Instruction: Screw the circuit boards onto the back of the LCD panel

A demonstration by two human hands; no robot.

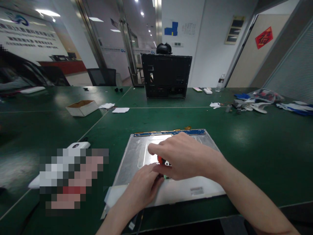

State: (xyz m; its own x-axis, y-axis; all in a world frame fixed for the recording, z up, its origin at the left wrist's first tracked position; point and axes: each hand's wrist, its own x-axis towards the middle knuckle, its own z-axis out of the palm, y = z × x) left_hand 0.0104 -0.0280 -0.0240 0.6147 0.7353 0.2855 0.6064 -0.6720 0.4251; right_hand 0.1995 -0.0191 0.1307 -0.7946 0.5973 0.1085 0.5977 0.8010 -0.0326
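Note:
A flat silver display panel [127, 156] lies on the green table, with a narrow blue circuit strip [151, 133] along its far edge. My right hand [182, 156] is over the panel's middle, its fingers closed around a red-and-black tool [160, 159] that is mostly hidden by the hand. My left hand [144, 184] rests on the near part of the panel, fingers bent together and touching the right hand. A bit of green circuit board [166, 177] shows between the two hands. What the left fingertips grip is hidden.
A black monitor back [167, 76] stands at the far side. An open white box [81, 108] and papers [120, 110] lie to the left. Plastic parts and bags [259, 101] are at the right, near a water bottle [220, 83]. A cable [133, 223] hangs at the front edge.

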